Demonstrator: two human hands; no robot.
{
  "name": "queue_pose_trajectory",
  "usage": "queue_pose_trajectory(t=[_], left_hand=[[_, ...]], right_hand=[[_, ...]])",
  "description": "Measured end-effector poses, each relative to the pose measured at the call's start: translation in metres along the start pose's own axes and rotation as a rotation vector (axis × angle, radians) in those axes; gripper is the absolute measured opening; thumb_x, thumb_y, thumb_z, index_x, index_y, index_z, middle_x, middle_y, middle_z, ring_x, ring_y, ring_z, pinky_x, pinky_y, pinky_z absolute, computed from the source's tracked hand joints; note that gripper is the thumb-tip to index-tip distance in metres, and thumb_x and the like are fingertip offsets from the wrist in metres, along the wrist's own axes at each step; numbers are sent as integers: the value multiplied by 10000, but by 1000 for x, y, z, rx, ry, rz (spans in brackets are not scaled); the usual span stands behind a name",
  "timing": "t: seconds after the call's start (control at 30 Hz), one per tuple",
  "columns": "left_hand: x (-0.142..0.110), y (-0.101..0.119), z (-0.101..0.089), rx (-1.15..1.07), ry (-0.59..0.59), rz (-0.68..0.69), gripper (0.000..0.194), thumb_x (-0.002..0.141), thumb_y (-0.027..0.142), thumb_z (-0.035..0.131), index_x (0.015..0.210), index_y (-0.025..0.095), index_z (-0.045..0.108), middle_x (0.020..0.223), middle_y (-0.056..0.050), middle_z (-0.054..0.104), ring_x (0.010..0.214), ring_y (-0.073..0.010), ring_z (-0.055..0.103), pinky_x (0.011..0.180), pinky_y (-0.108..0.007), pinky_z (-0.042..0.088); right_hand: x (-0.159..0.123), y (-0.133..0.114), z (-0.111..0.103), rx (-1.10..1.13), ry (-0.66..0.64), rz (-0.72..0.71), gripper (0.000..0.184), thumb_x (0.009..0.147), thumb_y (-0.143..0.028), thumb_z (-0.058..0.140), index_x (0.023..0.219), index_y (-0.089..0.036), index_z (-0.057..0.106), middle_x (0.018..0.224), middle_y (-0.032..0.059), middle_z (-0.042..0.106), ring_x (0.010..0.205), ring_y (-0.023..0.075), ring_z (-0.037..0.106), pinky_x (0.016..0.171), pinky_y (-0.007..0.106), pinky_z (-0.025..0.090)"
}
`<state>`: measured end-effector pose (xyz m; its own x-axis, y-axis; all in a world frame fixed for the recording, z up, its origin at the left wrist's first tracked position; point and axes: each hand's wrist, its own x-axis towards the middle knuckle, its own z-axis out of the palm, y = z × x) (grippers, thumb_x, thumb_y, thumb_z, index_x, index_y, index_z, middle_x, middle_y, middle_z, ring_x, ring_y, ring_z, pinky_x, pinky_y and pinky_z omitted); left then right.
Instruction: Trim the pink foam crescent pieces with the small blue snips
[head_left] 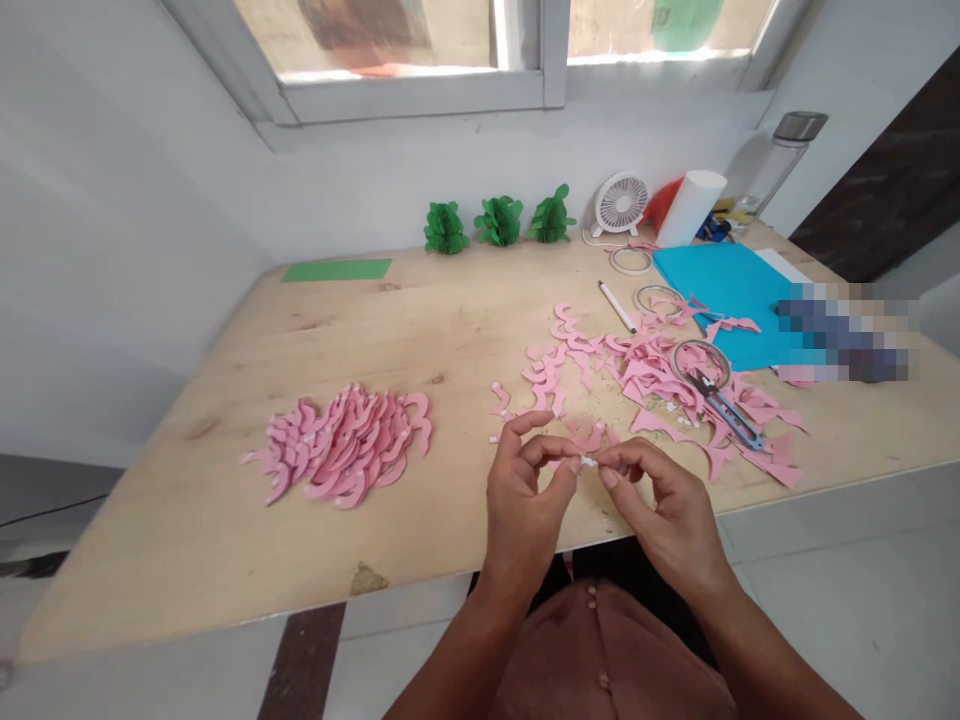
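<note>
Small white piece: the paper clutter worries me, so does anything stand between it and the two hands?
Nothing visible does. The left hand and right hand both appear to pinch the small white piece. A curved pink paper piece appears to lie just beyond it, not between.

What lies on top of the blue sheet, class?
Pink paper scraps lie on the left part of the blue sheet, hiding the surface beneath. Pixelation masks its right side; I cannot tell what is there.
</note>
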<state>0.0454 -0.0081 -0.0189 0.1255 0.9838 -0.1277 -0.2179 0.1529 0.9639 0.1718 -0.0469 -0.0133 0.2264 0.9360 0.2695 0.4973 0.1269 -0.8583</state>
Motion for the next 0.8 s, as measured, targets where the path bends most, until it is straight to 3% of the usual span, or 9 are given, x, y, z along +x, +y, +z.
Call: queue_pose_trajectory(t=[0.4, 0.8], left_hand=[[-1, 1, -2, -19, -52, -53, 369, 738, 155, 650, 1064, 215, 490, 760, 5, 670, 804, -160, 627, 811, -293, 434], [-2, 2, -2, -73, -47, -117, 358, 738, 155, 652, 1055, 207, 494, 706, 24, 659, 735, -132, 597, 790, -265, 419]], right_hand=[[0, 3, 4, 7, -9, 59, 120, 825, -232, 542, 727, -202, 603, 665, 0, 587, 628, 142, 511, 583, 250, 427], [-5, 14, 6, 109, -76, 248, 123, 806, -280, 554, 741, -194, 615, 685, 9, 610, 652, 159, 508, 618, 276, 416]])
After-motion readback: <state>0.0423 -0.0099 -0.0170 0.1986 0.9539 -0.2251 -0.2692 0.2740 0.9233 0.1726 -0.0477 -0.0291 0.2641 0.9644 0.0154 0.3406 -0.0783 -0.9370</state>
